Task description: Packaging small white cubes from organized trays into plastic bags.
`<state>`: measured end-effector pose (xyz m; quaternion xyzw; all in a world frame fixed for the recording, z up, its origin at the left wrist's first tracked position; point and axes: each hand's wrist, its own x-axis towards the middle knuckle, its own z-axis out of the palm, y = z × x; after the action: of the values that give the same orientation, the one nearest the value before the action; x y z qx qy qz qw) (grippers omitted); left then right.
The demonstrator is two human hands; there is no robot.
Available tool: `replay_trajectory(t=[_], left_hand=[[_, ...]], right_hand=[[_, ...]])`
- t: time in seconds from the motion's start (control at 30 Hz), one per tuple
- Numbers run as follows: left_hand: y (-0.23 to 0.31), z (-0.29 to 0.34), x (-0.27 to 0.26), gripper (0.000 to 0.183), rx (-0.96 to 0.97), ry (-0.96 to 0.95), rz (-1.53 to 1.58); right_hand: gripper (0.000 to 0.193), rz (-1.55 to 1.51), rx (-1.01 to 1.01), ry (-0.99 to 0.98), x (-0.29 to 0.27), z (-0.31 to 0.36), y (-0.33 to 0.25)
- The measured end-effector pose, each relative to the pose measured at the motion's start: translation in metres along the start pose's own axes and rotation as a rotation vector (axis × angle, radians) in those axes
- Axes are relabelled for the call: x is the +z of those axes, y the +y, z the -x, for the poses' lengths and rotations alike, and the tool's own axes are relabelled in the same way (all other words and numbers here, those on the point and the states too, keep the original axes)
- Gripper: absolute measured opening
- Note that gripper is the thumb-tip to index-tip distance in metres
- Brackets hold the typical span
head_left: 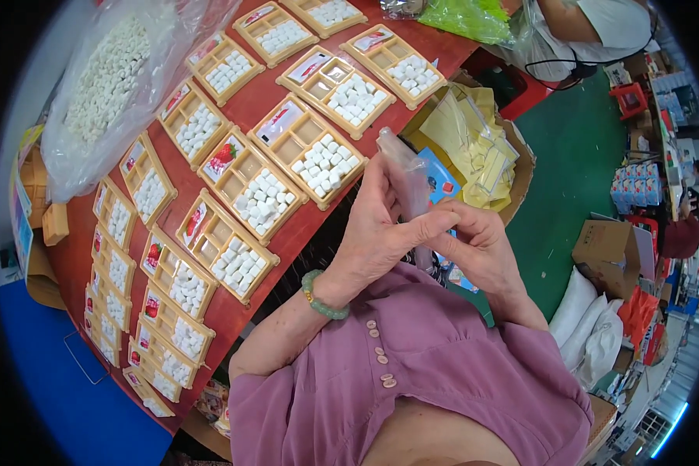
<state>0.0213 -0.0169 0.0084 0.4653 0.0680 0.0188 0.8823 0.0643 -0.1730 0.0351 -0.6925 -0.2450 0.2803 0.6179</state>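
Head view: both hands pinch one clear plastic sleeve [405, 175] above the lap, left hand [380, 225] grip and right hand [478, 245] grip closed narrow on it (some twenty filled trays [318, 151] cover the red bench [245, 101]).

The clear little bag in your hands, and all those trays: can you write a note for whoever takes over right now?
Left hand: holding the clear plastic bag upright, thumb across its lower part.
Right hand: pinching the same bag from the other side.
Things: tan divided trays lie in rows on the red table; each one visible holds white cubes. A big bag of white cubes sits at the far left; a box of yellow packets is beyond the hands.
Done: visible trays filled.
Left: no tray is bagged yet.
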Motion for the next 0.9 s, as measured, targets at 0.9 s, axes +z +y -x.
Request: replay_trajectory(t=[0.9], left_hand=[[-0.001, -0.009, 0.014, 0.06, -0.091, 0.102, 0.122]], right_hand=[[0.024, -0.346, 0.082, 0.208, -0.041, -0.019, 0.011]])
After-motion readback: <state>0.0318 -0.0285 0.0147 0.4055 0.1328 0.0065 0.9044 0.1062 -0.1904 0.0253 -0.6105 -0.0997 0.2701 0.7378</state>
